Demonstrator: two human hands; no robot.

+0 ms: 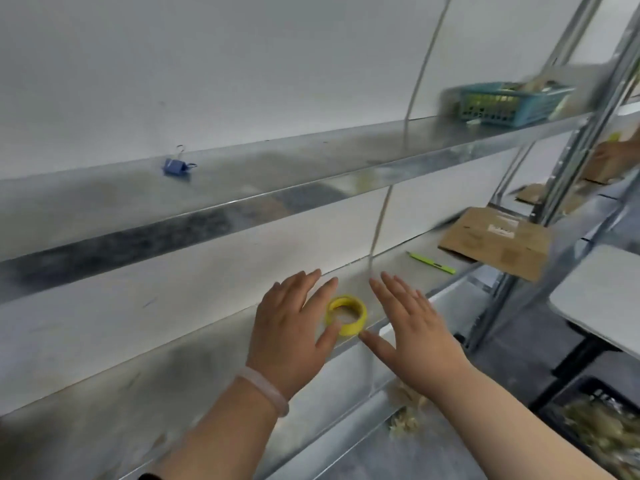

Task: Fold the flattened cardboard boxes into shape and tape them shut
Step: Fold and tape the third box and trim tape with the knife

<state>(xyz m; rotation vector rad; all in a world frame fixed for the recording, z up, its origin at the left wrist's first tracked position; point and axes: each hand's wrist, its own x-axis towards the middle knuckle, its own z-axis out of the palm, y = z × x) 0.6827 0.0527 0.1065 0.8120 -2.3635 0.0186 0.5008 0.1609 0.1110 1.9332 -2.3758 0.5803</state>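
Observation:
A yellow roll of tape (346,315) lies flat on the lower metal shelf (194,372). My left hand (292,327) hovers just left of it with fingers straight, the thumb close to the roll's near rim. My right hand (412,323) is spread flat just right of the roll, its thumb pointing toward it. Neither hand grips anything. A flattened cardboard box (495,240) lies at the right end of the same shelf, hanging over its edge. More cardboard (601,168) shows further right, behind the rack's posts.
A green utility knife (433,262) lies on the lower shelf between tape and box. The upper shelf (242,188) carries a blue binder clip (176,166) and a teal basket (509,103). A white table (602,299) and a dark crate of scraps (595,427) stand at right.

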